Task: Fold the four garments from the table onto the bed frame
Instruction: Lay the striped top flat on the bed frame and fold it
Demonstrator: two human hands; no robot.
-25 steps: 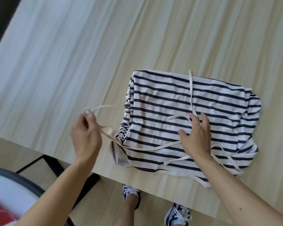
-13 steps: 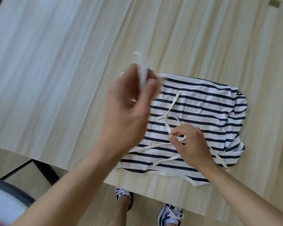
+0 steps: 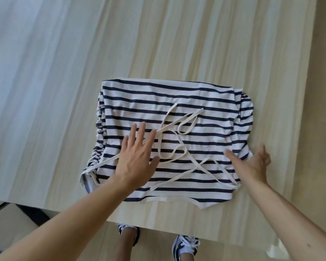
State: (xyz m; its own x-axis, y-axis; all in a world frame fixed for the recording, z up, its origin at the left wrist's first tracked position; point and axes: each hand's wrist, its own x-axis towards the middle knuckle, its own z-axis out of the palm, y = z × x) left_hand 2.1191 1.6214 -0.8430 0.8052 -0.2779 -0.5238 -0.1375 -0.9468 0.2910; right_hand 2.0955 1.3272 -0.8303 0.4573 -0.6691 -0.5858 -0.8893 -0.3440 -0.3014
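A white garment with navy stripes (image 3: pixel 177 98) lies folded into a rough rectangle on the pale wooden surface (image 3: pixel 64 81). Its cream drawstrings (image 3: pixel 179 127) lie in loose loops across the top layer. My left hand (image 3: pixel 137 157) rests flat on the left half of the garment, fingers spread and straight. At the garment's lower right edge is my right hand (image 3: pixel 252 162), thumb lying on the fabric and fingers past the edge, partly hidden.
The wooden surface's near edge (image 3: pixel 158 223) runs just below the garment. Under it I see the floor and my two sneakers (image 3: pixel 184 245). A dark frame piece (image 3: pixel 0 210) shows at lower left.
My left hand carried a drawstring from the garment's left side over onto its top, let go and now lies flat. My right hand released the string it pinched and moved to the right edge.
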